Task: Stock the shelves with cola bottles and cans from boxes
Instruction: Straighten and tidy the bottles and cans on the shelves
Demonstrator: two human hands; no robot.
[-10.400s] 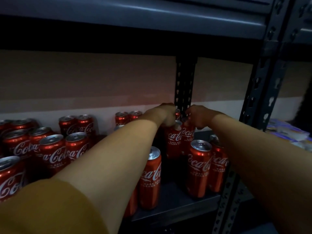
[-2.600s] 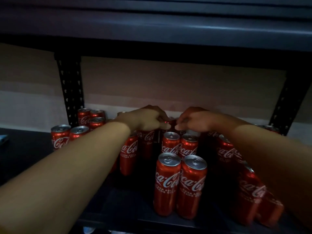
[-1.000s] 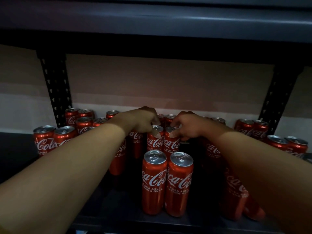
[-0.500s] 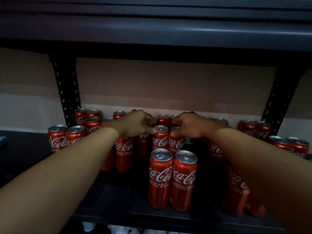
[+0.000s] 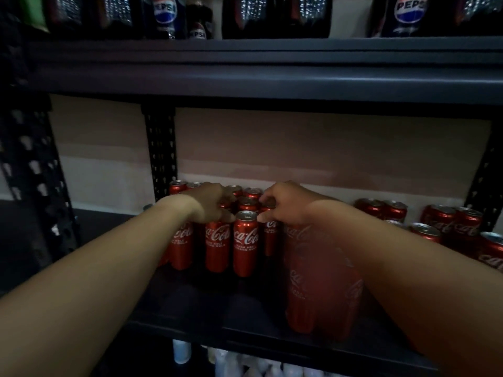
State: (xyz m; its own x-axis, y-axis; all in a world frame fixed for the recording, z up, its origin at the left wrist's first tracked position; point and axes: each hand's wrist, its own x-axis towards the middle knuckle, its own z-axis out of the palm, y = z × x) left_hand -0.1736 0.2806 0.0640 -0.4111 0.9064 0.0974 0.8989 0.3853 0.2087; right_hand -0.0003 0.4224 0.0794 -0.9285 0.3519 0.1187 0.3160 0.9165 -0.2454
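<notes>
Reaching both hands deep onto the shelf [image 5: 206,308], I am packing cola cans [image 5: 245,242] into tight upright rows so more can fit in front. My left hand [image 5: 209,204] is curling over the top of one can, apparently gripping it; my right hand [image 5: 285,204] is pinching the rim of a neighbouring can [image 5: 269,235]. Pepsi bottles [image 5: 164,14] are standing on the shelf above.
</notes>
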